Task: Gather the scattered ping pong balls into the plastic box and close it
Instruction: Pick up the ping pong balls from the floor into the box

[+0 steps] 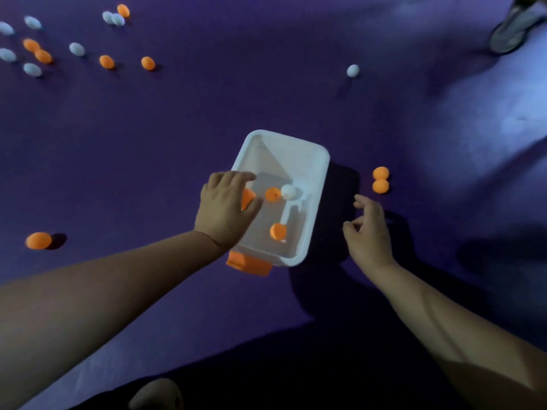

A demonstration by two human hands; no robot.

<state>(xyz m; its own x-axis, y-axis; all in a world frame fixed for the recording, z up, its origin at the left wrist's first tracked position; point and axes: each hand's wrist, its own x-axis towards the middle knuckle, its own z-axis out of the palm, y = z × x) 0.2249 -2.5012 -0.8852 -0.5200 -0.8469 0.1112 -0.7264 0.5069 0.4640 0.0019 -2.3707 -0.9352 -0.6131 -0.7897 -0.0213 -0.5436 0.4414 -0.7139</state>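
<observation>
I am resting my open left hand (pixel 226 205) over the plastic box (pixel 318 184) at centre, holding about four balls, while my empty, half-curled right hand (pixel 368 229) is hovering near two orange balls (pixel 381 179) at three o'clock; many more are lying scattered at ten o'clock, with no lid in sight.

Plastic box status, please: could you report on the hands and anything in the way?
Left hand over plastic box, orange ball under its fingers. Right hand open, empty. Box open, three balls visible inside. Nothing blocking.

One open plastic box (pixel 318 184) holds four ping pong balls: three orange, one white. Outside it lie nine orange balls and eight white balls.
</observation>
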